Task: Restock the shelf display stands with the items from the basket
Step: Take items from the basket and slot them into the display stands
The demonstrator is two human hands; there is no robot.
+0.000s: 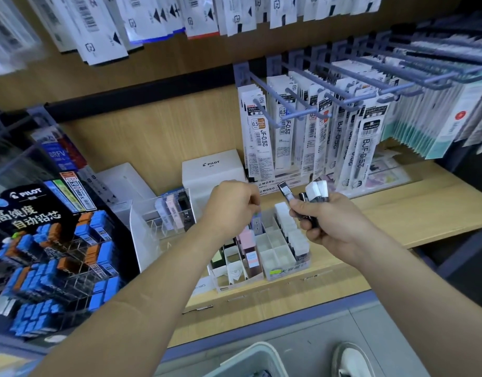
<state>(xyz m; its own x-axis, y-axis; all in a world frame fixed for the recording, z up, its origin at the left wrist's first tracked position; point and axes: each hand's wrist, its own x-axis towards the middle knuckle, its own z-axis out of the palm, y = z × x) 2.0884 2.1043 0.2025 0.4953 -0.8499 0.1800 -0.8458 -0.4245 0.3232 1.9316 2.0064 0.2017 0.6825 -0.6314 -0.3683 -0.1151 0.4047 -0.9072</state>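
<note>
My right hand [332,221] grips a bundle of small lead refill cases [313,193], black bodies with white caps, held above the shelf. My left hand [231,205] hovers over the display stands with its fingers curled; whether it pinches anything is hidden. Below both hands stands a white compartment stand [286,257] with white-capped cases along its right column and several vacant cells. Beside it on the left is a cardboard stand [234,270] with pink and dark cases. The grey basket [250,360] shows at the bottom edge on the floor.
A clear acrylic stand [166,216] holds more cases at the left. A black Pilot lead display [52,254] with blue and orange cases fills the far left. A white Pilot box [215,170] sits behind. Hanging refill packs [316,131] on hooks crowd the upper right.
</note>
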